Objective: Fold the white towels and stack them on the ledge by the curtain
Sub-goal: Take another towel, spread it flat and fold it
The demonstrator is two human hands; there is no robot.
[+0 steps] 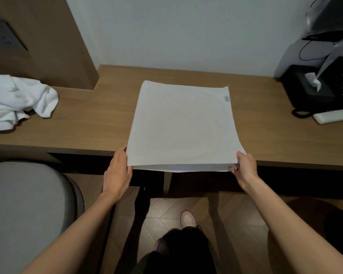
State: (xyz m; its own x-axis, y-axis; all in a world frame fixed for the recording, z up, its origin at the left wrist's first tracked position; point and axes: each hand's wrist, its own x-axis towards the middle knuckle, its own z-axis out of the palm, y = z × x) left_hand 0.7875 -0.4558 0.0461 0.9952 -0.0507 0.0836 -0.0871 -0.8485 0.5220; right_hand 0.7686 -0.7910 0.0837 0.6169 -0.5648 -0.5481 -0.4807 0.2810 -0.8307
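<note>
The white towel [183, 123] is lying flat on the wooden desk [91, 123], roughly in the middle of it, and its near edge is hanging just over the desk's near lip. That is where both hands are working. The left hand [118, 171] is pinching the near left corner and the right hand [246, 169] is pinching the near right corner, each with a narrow grip on the cloth, thumb above and fingers tucked under. At that near edge the towel is showing two layers, so it looks to be folded once already.

Here is the relation that matters: the whole sheet is stretching away from the grips, straight toward the far wall [186, 32]. The panel is looking close to square, if anything a touch longer from near to far. A small label [227, 98] is sitting at the far right corner. Both hands are equally close to their corners, so neither is favoured. To my eye the next fold is calling for the near edge to travel up and over to meet the far edge, with both corners moving together.

More white towels [18, 99] are waiting in a crumpled heap at the far left of the desk. No curtain or ledge is showing.
</note>
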